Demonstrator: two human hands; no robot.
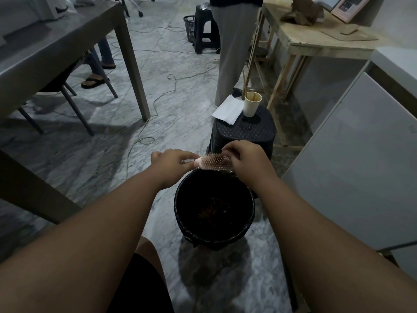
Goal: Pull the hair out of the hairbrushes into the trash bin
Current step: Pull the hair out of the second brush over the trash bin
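Left hand (pixel 172 163) gripping pink hairbrush (pixel 214 162), right hand (pixel 244 159) pinching bristles, above trash bin (pixel 180 213).

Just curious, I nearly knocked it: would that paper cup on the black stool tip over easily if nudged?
Probably. The paper cup is tall, narrower at its base, and looks light, so a nudge could topple it. It stands near the edge of the black stool, so it might fall off.

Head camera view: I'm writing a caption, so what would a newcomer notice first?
Two bare arms reach to the middle, the left hand and right hand holding a pink hairbrush. Just below it sits a black trash bin on the marble floor, brownish clumps inside.
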